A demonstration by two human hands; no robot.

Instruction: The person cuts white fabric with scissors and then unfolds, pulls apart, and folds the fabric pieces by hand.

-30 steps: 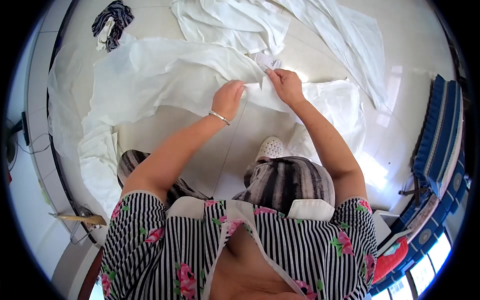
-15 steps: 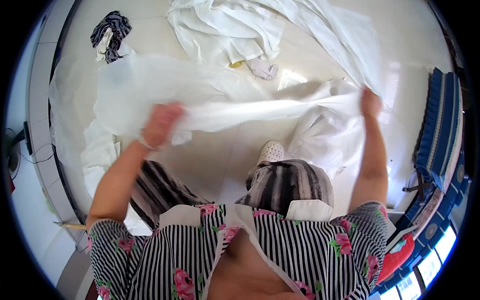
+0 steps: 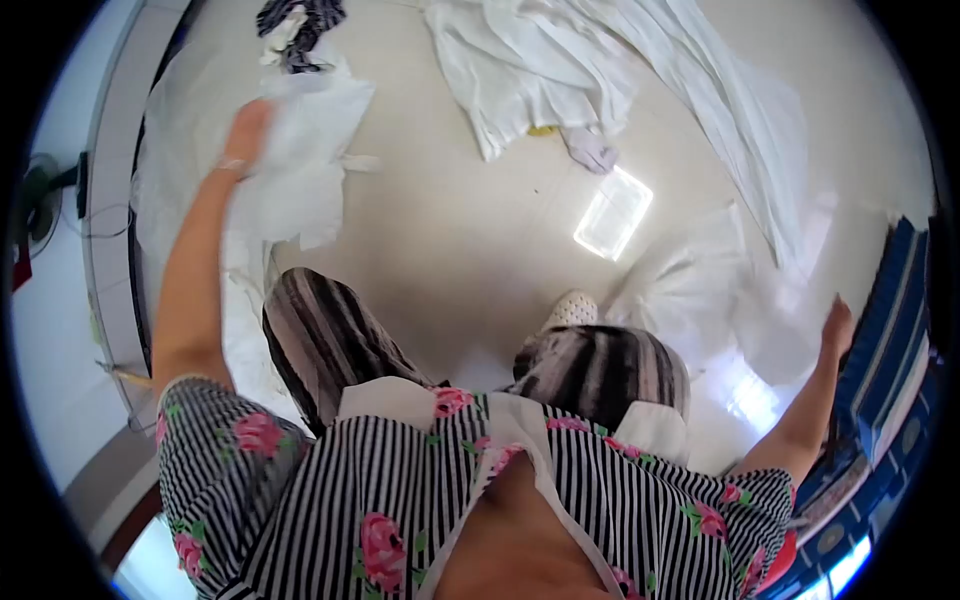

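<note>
My left hand [image 3: 248,135] is stretched out at the upper left, over a crumpled white sheet [image 3: 318,165]. Motion smears its fingers, so its grip cannot be read. Far out at the right, beside the blue sofa, is my right hand [image 3: 838,325]. Its fingers look drawn together, but what they hold, if anything, does not show. Thin white cloth [image 3: 685,275] lies on the floor to the left of that hand. More white fabric [image 3: 540,75] is spread at the top of the view, with a long strip trailing down to the right.
A dark patterned cloth [image 3: 300,25] lies at the upper left. A pale sock-like item [image 3: 590,150] rests by the white fabric. The blue sofa [image 3: 885,320] borders the right side. My foot in a white clog [image 3: 572,310] stands on the tiled floor [image 3: 440,230].
My hands have moved apart, the left up and outward, the right down and outward. The white cloth stretched between them no longer spans the middle. The view has shifted, too.
</note>
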